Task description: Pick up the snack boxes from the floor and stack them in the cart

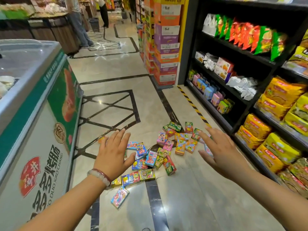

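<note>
Snack boxes (pixel 156 154) are seen scattered in a loose heap on the tiled floor (pixel 116 69) of a shop aisle, between a chest freezer (pixel 33 105) on the left and black shelving (pixel 241 52) on the right. Small cartons in pink, blue, orange, green and yellow are mixed together, some lying flat, some tipped on an edge and several overlapping; one pink and blue box (pixel 120 197) lies a little apart, nearest the camera. Both arms are stretched forward over the heap. The left hand (pixel 113 154) is held palm down above the near left part of the pile, its fingers (pixel 120 134) straight and slightly spread, with nothing held; a beaded bracelet (pixel 100 176) is worn on that wrist. The right hand (pixel 220 152) is held above the right edge of the pile, its fingers (pixel 202 134) likewise extended and spread, and nothing is gripped by it. Whether either hand touches a box cannot be told from this view. No cart is visible in the frame. Yellow and orange packets (pixel 275 117) are stacked on the lower shelves at the right, green and red bags (pixel 250 35) stand higher up, and small boxed goods (pixel 211 92) fill a low shelf further back. A tall stack of orange and purple cartons (pixel 165 40) stands at the end of the shelving, and two people (pixel 83 22) are seen far down the aisle.
</note>
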